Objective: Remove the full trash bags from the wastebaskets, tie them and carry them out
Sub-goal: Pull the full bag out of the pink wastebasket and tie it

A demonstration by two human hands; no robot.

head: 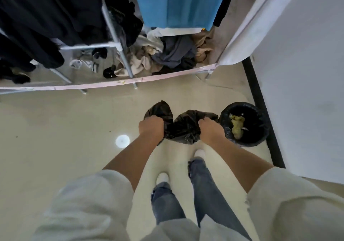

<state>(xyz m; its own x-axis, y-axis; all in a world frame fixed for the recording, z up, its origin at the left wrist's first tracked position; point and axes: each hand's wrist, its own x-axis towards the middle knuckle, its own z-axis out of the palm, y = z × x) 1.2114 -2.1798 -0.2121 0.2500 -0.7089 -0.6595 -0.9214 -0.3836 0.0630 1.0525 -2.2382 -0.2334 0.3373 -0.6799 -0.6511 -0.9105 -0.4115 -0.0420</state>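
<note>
Gripped tight, left hand [151,126] and right hand [209,129] clutch black trash bag [183,129], forearms outstretched downward.

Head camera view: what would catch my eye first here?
Two bare hands, left hand and right hand, grip a black trash bag at centre, above the pale floor. Just right of it a lined wastebasket holds yellowish scraps. Beyond, a heap of clothes lies under a rack.

Clothes rack [115,34] with dark garments, blue cloth [173,2], laundry pile [167,54].
</note>
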